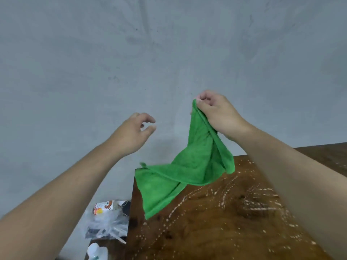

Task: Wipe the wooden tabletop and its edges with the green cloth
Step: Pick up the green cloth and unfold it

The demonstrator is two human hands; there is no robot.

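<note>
Light: soft, even, slightly dim; faint shadow on the grey wall (159,53)
Blur: left hand (134,131) smeared
Edges: wide-angle bending

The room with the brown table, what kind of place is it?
Probably a plain room in a home or workshop. It has a bare grey concrete wall, a splattered dark wooden tabletop, and a clear plastic bag of odds and ends lying beside the table.

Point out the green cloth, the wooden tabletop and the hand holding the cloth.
green cloth (189,171): head view, on the middle of the hanging fabric.
wooden tabletop (216,228): head view, on a bare, speckled patch of the top.
right hand (217,113): head view, on the back of the hand.
</note>
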